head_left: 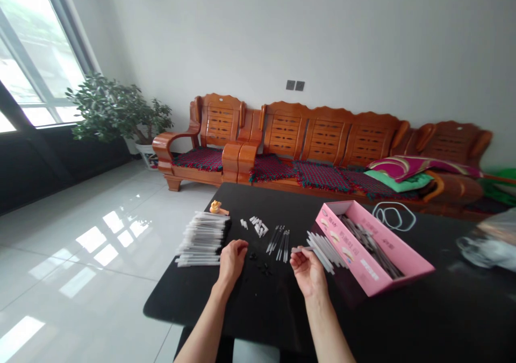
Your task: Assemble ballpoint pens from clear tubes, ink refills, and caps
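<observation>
My left hand (233, 262) is closed over the black table, fingertips pinched together; anything between them is too small to make out. Beside it lie small black pen parts (264, 269) and, to its left, a row of assembled white pens (203, 239). My right hand (309, 272), palm turned up, pinches a pale pen barrel (297, 249), partly hidden by the fingers. Just right of that hand, several white pen barrels (327, 251) lie in a fan against the box. Between and beyond both hands are slim pen refills (279, 243) and small white pieces (258, 226).
A pink box (365, 266) holding grey sticks stands at the right. Behind it are white loops (393, 216); a clear plastic bag (484, 244) sits at the far right. A small orange figurine (216, 207) is by the table's left edge. Wooden sofas (282, 132) line the wall.
</observation>
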Demonstrator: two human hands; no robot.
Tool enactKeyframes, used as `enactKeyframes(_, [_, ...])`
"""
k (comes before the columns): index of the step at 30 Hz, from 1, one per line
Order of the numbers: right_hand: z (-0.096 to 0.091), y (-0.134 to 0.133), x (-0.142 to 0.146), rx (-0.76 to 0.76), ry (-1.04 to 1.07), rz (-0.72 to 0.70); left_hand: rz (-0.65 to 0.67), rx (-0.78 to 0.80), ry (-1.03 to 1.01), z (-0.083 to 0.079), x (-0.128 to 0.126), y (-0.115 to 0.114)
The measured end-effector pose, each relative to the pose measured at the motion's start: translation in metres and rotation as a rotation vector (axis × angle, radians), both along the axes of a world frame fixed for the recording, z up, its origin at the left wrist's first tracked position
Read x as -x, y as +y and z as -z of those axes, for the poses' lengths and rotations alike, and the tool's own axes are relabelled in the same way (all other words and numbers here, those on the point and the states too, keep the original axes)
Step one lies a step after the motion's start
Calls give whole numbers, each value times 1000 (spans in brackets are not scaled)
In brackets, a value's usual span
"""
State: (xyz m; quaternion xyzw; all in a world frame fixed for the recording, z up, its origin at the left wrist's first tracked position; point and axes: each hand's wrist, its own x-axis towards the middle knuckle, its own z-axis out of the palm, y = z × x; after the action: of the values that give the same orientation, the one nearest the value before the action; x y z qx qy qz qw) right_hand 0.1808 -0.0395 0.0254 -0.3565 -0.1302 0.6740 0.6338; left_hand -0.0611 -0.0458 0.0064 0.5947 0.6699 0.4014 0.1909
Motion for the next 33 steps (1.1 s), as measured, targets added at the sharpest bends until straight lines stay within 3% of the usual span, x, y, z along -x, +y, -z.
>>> enactKeyframes(6, [2,-3,0,24,22,13,5,70,159,18,-2,-3])
enactKeyframes(12, [8,-7,5,34,38,-19,8,28,138,18,-1,-2])
enactKeyframes(14, [9,-8,9,24,38,-29,-14,53,-4,14,-3,-1])
enactKeyframes(17, [8,-10,14,7,20,-41,-7,138,-393,3,-12,-2])
enactKeyframes(20, [6,-12,18,-9,10,-72,78,138,-795,-10,-28,-7])
enactKeyframes(23, [1,-14,23,-38,6,-94,171,159,-1064,-23,-44,-14])
enactKeyframes(27, [-13,-19,30,-98,-57,-44,264,199,-1193,-32,-55,-22])
enactKeyframes(33, [-27,-24,37,-155,-193,15,326,213,-1215,-36,-59,-27])
